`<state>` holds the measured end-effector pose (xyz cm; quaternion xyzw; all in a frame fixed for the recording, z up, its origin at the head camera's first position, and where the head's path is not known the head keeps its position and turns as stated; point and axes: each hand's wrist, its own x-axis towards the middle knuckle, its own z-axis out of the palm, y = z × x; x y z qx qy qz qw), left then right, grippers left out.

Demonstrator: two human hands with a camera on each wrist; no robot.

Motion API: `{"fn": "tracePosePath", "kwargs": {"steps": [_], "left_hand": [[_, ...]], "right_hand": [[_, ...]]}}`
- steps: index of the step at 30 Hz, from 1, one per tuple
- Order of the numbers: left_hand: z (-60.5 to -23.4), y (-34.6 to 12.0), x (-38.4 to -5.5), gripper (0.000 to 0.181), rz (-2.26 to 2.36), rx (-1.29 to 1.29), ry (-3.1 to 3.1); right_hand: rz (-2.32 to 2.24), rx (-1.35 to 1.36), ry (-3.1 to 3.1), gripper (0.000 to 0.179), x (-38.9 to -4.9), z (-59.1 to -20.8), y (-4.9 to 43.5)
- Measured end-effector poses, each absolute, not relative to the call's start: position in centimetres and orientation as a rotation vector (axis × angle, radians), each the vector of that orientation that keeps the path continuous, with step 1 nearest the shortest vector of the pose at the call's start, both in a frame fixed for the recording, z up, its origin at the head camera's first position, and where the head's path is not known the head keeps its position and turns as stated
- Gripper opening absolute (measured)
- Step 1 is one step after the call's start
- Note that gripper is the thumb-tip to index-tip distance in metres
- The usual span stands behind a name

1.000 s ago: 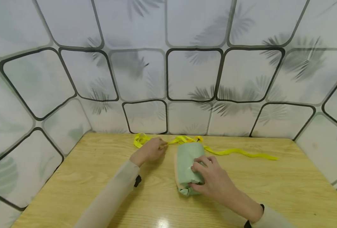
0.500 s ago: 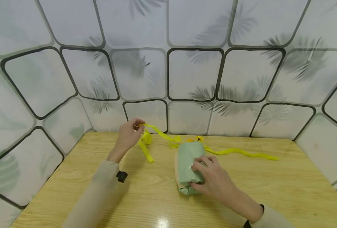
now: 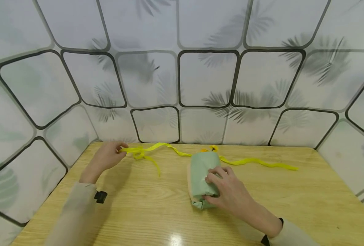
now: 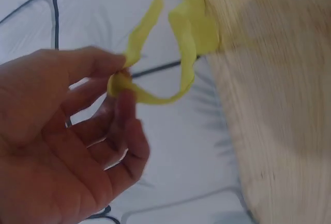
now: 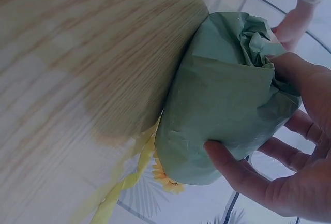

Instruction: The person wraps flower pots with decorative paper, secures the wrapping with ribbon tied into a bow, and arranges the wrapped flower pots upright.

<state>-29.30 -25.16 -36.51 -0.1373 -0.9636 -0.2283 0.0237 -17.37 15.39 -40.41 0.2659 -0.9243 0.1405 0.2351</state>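
At the table's far left, my left hand [image 3: 105,159] pinches a yellow ribbon [image 3: 166,145] between thumb and fingers. The left wrist view shows the ribbon [image 4: 187,58] hanging in a loop from the fingertips. From there it runs right, passes behind a package wrapped in green paper [image 3: 203,174] and trails off across the table. My right hand [image 3: 235,191] grips the package, curled fingers on its top and thumb at the folded near end. In the right wrist view, the thumb sits in the crumpled folds of the green package [image 5: 222,100]. The package's contents are hidden.
An orange-yellow flower [image 5: 168,178], like a sunflower, pokes out past the package's far end. The wooden table [image 3: 157,212] ends at a patterned wall covering [image 3: 206,82] that rises at the back and both sides.
My left hand has lifted the ribbon and drawn it leftward, stretching out its bunched part, then come lower. The right hand and package have stayed put.
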Motion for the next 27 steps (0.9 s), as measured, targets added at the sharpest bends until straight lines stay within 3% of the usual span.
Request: {"fn": "tracePosePath", "kwargs": {"steps": [9, 16, 20, 27], "left_hand": [[-33.6, -27.5, -27.4, 0.016, -0.349, -0.619, -2.952], [-32.1, -26.6, -25.9, 0.029, -0.196, -0.683, -2.947], [-33.1, -24.8, -25.3, 0.035, -0.302, -0.736, -3.011], [-36.1, -17.7, -23.1, 0.025, -0.692, -1.059, -2.89]], "right_hand": [[0.377, 0.735, -2.561, 0.046, -17.4, -40.3, 15.4], [0.388, 0.736, -2.569, 0.046, -17.5, -40.2, 15.5], [0.384, 0.73, -2.573, 0.047, -17.5, -40.2, 15.6], [0.366, 0.732, -2.578, 0.049, -17.6, -40.3, 15.6]]}}
